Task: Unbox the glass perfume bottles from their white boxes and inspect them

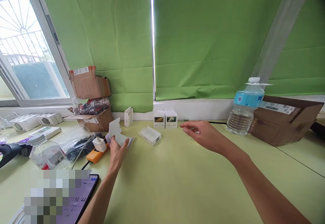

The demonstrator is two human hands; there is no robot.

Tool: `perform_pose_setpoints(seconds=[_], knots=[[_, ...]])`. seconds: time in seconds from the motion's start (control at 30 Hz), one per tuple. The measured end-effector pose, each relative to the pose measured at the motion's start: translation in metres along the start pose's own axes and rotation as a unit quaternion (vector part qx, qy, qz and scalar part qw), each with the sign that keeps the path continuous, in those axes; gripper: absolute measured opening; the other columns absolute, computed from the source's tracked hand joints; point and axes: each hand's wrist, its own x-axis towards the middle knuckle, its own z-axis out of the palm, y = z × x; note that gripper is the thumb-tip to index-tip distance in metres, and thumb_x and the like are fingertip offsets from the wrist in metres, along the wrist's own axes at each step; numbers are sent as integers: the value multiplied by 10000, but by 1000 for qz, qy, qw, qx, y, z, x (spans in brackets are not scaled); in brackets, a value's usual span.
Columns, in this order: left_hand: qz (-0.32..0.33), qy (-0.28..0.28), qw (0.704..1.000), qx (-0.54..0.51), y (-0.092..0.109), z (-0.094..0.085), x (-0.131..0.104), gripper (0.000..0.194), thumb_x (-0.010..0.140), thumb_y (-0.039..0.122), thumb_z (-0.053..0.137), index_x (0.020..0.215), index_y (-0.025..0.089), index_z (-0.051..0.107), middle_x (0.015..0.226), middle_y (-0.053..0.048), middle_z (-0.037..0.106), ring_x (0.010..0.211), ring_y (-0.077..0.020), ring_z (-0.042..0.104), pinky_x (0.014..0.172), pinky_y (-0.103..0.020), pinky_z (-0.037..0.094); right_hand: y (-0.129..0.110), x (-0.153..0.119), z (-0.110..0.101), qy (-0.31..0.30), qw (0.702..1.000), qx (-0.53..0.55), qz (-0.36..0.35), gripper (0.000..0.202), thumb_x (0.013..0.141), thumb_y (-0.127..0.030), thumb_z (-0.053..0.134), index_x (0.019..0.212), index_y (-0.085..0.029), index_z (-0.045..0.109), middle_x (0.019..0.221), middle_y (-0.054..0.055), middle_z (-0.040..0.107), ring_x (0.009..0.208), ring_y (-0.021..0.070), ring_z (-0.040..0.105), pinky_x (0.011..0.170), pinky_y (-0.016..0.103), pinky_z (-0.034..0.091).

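My left hand (118, 151) is closed on a folded white card piece (115, 129), which stands with one panel upright and another lying low by my thumb. Whether it is a loose card or an opened carton I cannot tell. My right hand (200, 132) hovers above the table, fingers loosely bent and pointing left, with no object clearly visible in it. To its left stand two small white boxes side by side, a yellow-picture box (159, 119) and a white-flower box (171, 119). A flat white carton (150, 135) lies between my hands, and a small upright carton (128, 117) is behind it.
At right, a water bottle (243, 107) stands before an open brown box (281, 124). Left are stacked cardboard boxes (88, 85), an orange power strip (98, 154) with a white plug, a plastic bottle (47, 153) and a phone (78, 198). Green blinds (203, 41) hang behind.
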Motion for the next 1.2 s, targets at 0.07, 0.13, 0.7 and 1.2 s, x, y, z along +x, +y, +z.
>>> perform_pose_setpoints(seconds=[0.07, 0.13, 0.7, 1.2], knots=[[-11, -9, 1000, 26, 1, 0, 1, 820, 833, 535, 548, 1434, 87, 217, 1383, -230, 428, 1309, -321, 401, 1062, -431, 356, 1, 1, 1, 0, 1000, -8, 0, 338, 889, -437, 468, 1062, -254, 693, 1115, 28, 691, 916, 209, 661, 744, 309, 547], [-17, -22, 998, 53, 1, -1, 1, 807, 837, 539, 534, 1429, 76, 240, 1313, -227, 500, 1272, -330, 443, 1037, -436, 380, 2, 2, 1, -1, 1000, -12, -1, 336, 886, -437, 469, 1057, -256, 695, 1113, 26, 693, 923, 211, 659, 751, 312, 543], [251, 32, 940, 229, 10, 21, -33, 481, 901, 390, 477, 1297, 117, 456, 1434, -196, 337, 1380, -349, 228, 1110, -521, 256, 8, 4, 6, -30, 998, -61, 8, 352, 896, -435, 442, 1075, -278, 701, 1108, 25, 700, 957, 219, 651, 797, 324, 511], [252, -163, 954, 31, 18, 62, -74, 457, 938, 438, 411, 1345, 230, 407, 1450, -99, 387, 1370, -251, 327, 1111, -457, 321, 9, 13, 141, -59, 994, -29, -90, 593, 848, -278, 517, 1417, -147, 418, 1518, 97, 328, 1416, 237, 239, 1153, 394, 242]])
